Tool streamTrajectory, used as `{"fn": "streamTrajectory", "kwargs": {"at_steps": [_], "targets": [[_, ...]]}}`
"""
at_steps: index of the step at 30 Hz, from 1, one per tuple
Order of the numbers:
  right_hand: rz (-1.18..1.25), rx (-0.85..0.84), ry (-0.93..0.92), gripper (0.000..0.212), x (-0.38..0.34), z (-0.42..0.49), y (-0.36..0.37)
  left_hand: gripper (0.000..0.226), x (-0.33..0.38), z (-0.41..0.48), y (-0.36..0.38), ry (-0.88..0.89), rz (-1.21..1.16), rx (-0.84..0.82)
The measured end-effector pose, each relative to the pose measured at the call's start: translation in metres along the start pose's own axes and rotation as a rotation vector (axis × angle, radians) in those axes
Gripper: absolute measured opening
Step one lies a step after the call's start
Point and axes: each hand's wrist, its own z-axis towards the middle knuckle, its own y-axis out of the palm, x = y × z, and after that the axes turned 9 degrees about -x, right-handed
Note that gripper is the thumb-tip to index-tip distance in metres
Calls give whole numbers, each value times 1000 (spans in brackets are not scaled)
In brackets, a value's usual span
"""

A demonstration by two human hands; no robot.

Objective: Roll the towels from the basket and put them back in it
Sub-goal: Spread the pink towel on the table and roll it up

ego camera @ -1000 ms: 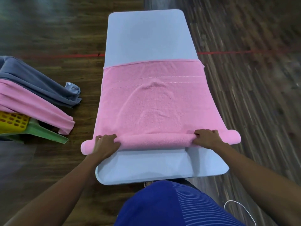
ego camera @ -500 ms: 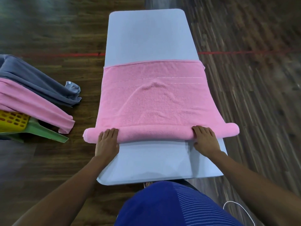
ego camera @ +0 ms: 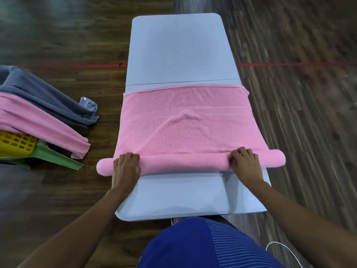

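A pink towel lies across the white table, its near part wound into a roll that sticks out past both table sides. My left hand grips the roll near its left end, fingers curled over the top. My right hand grips it near the right end the same way. At the left edge a yellow basket holds a second pink towel and a grey towel, both draped over its side.
The basket sits on a green plastic stool on the dark wooden floor. A red line crosses the floor behind the table. A white cable lies at the lower right beside my blue shirt.
The roll has grown thicker and moved away from me up the table. My fingers went from flat on the roll to curled over its top.
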Motion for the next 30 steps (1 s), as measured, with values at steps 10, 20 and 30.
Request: {"fn": "streamTrajectory", "kwargs": {"at_steps": [10,20,30], "targets": [[-2,-158,26,48,-6,4,-2,45,0,8,8,26,6,-185],[-9,-109,81,20,-4,31,-26,23,-13,37,-10,44,-42,-103],[-161,-231,-53,72,4,7,6,61,-7,14,11,77,113,-194]]}}
